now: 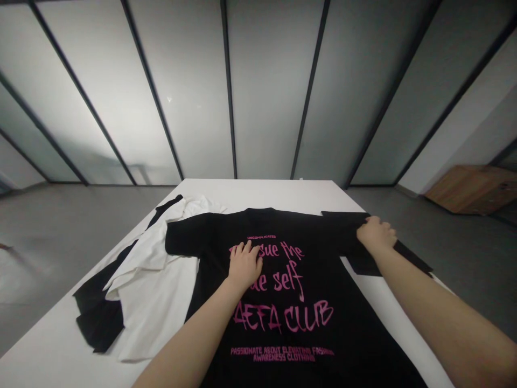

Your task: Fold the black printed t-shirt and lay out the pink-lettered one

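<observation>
A black T-shirt (315, 226) with pink lettering lies spread on a white table, its neck toward the far edge. My left hand (245, 264) rests flat on the lettering at the chest, fingers stretched out. Over at the right sleeve, my right hand (377, 233) has its fingers curled round the sleeve's end. Beneath that sleeve sits a flat black piece (412, 257), partly covered; whether it is another garment I cannot tell. The shirt's lower hem is outside the view.
White garments (157, 302) lie heaped on the table's left side, with black cloth (99, 318) showing under them. The white table (258, 188) ends before a frosted glass wall (266, 97). A wooden box-like piece (470, 188) stands on the floor at right.
</observation>
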`<state>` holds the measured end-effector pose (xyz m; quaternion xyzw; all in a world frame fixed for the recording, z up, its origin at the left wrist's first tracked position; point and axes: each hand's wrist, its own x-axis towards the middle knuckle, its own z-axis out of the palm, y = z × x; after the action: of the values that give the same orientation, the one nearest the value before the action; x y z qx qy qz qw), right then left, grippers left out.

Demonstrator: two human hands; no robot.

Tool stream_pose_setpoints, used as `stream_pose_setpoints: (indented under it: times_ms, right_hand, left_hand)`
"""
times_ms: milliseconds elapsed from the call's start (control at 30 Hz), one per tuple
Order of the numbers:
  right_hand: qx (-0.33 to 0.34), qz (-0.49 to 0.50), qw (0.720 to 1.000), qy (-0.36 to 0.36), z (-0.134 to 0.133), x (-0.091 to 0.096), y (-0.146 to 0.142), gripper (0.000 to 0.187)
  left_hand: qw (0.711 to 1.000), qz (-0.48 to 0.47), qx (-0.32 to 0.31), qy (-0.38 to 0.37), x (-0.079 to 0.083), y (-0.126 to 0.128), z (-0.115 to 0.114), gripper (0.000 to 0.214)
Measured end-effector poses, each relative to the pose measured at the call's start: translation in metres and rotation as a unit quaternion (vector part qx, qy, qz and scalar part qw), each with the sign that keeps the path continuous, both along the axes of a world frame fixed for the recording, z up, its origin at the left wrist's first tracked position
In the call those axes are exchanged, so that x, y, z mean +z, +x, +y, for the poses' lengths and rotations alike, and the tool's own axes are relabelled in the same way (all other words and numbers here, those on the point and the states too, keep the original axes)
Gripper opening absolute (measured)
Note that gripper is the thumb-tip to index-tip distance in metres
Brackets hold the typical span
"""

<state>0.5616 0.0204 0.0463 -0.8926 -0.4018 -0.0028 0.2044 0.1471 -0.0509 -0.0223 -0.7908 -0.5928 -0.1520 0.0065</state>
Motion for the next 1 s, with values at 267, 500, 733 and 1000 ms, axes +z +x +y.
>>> stream_pose_setpoints:
  times_ms: [267,500,733,1000]
  right_hand:
    - [0.319,-0.016,0.947,0.0,-0.031,-0.035,-0.172,0.041]
    - [0.388,-0.014,0.921,-0.024,-0.076,-0.075,-0.211,0.049]
    - [0.328,-0.046,0.941,-0.072,-0.072,-0.079,-0.153,0.06]
    - [0.295,-0.077,0.948,-0.088,-0.062,-0.088,-0.109,0.061]
  left_hand:
    - [0.997,-0.074,-0.015,0.029,0.013,-0.001,-0.004,0.038]
    - [0.981,-0.151,-0.086,0.086,0.03,-0.013,-0.043,0.032]
    - [0.998,-0.063,0.013,0.025,0.005,-0.025,-0.059,0.044]
    - [0.987,0.033,0.151,-0.034,-0.012,-0.051,-0.066,0.067]
